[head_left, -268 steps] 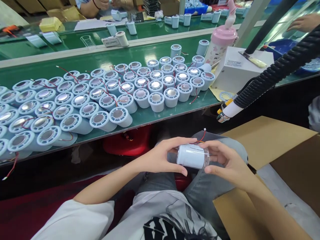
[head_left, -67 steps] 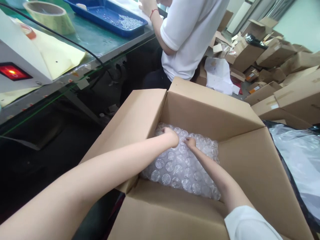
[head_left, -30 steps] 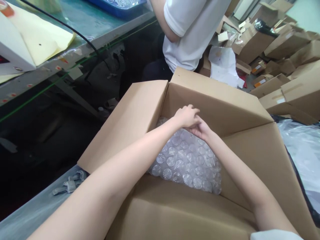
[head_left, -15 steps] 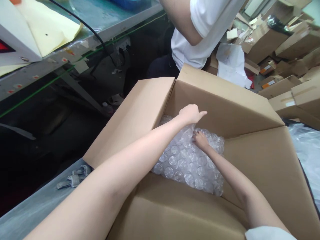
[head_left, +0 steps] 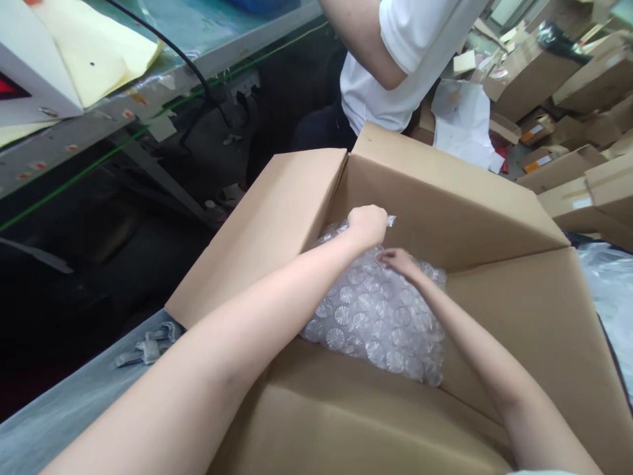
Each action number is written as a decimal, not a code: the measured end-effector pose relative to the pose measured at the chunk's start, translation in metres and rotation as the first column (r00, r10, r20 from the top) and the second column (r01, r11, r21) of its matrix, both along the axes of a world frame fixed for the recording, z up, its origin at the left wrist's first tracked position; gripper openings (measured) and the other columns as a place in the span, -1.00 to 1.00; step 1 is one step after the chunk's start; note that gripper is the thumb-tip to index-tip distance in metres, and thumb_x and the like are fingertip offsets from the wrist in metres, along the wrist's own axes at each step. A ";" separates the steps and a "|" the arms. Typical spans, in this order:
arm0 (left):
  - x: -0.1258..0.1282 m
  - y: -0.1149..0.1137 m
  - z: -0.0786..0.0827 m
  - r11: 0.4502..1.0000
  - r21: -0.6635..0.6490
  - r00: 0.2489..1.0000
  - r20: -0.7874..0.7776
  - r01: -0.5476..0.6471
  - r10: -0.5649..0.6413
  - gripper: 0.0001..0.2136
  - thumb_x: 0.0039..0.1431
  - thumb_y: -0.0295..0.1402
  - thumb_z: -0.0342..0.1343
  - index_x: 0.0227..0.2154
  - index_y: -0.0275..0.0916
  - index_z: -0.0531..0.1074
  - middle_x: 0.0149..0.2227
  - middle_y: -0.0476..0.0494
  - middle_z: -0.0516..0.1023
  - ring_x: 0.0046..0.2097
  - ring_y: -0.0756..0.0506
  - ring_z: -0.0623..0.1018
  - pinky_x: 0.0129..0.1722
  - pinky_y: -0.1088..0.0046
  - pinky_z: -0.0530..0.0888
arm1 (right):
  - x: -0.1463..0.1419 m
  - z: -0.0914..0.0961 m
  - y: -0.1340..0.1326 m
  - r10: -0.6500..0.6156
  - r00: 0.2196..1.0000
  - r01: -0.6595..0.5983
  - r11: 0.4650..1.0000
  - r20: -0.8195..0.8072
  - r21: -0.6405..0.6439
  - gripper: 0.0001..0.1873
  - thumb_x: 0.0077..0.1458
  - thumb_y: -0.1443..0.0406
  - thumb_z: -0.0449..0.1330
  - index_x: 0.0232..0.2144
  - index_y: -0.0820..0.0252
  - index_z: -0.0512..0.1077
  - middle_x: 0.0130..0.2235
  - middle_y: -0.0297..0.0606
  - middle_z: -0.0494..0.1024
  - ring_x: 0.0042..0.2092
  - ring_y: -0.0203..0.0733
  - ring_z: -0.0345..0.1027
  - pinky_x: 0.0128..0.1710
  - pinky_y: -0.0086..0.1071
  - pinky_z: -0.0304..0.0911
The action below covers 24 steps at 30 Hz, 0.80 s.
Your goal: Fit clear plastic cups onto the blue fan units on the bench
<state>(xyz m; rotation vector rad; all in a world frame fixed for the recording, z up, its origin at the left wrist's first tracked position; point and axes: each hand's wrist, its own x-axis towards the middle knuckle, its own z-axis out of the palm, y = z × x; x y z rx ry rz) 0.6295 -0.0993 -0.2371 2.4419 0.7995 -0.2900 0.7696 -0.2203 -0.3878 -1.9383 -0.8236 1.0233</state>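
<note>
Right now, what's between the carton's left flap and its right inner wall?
The head view shows a clear plastic bundle with round shapes there, the left hand and right hand over its far part.

In the carton (head_left: 514, 323) lies a plastic pack (head_left: 368, 316); over its far part, within the carton, are the left hand (head_left: 368, 225) and right hand (head_left: 399, 262). Left of and behind the carton runs a bench (head_left: 208, 30) with paper (head_left: 103, 56) on it. Directly behind the carton sits a co-worker (head_left: 380, 99); behind and right, other boxes (head_left: 531, 76). Plastic sheeting (head_left: 606, 280) lies just right of the carton.
</note>
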 end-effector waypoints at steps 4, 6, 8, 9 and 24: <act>0.001 -0.002 0.001 1.000 0.007 0.999 -0.024 -0.027 0.027 -0.68 0.27 -0.22 0.09 -0.03 -0.33 0.42 0.00 -0.25 0.49 0.02 -0.17 0.52 0.01 0.12 0.48 | -0.019 -0.032 -0.025 0.034 0.998 -0.040 0.994 -0.060 -0.103 -0.73 0.27 0.20 0.16 -0.06 0.24 0.42 -0.06 -0.18 0.49 -0.15 -0.17 0.44 -0.16 -0.22 0.42; 0.001 -0.002 0.001 1.000 0.003 0.999 -0.031 -0.030 0.031 -0.66 0.27 -0.20 0.09 -0.03 -0.34 0.42 0.00 -0.27 0.50 0.02 -0.17 0.52 0.02 0.13 0.48 | -0.021 -0.036 -0.034 0.059 0.993 -0.071 0.989 -0.101 -0.126 -0.72 0.27 0.20 0.16 -0.05 0.26 0.40 -0.08 -0.18 0.49 -0.15 -0.16 0.44 -0.16 -0.20 0.43; 0.002 -0.002 0.001 1.000 0.001 0.999 -0.033 -0.030 0.030 -0.65 0.26 -0.19 0.09 -0.03 -0.35 0.42 -0.01 -0.28 0.51 0.03 -0.18 0.52 0.03 0.12 0.47 | -0.018 -0.034 -0.036 0.095 0.986 -0.115 0.984 -0.140 -0.139 -0.73 0.27 0.21 0.16 -0.07 0.28 0.41 -0.10 -0.19 0.50 -0.15 -0.16 0.45 -0.16 -0.20 0.43; 0.002 -0.002 0.001 1.000 0.001 0.999 -0.032 -0.029 0.029 -0.65 0.26 -0.19 0.09 -0.03 -0.35 0.43 -0.01 -0.28 0.51 0.03 -0.18 0.52 0.03 0.12 0.47 | -0.016 -0.031 -0.035 0.116 0.981 -0.139 0.980 -0.154 -0.144 -0.74 0.27 0.21 0.16 -0.07 0.28 0.41 -0.11 -0.19 0.50 -0.16 -0.17 0.45 -0.16 -0.20 0.43; -0.001 -0.003 0.002 1.000 -0.018 0.999 -0.046 -0.015 0.014 -0.67 0.26 -0.21 0.10 -0.03 -0.33 0.44 0.02 -0.27 0.50 0.07 -0.19 0.50 0.07 0.10 0.43 | -0.038 -0.054 -0.039 0.210 0.941 -0.098 0.919 0.267 -0.381 -0.69 0.27 0.17 0.16 -0.04 0.24 0.41 -0.04 -0.16 0.48 -0.08 -0.11 0.42 -0.06 -0.11 0.37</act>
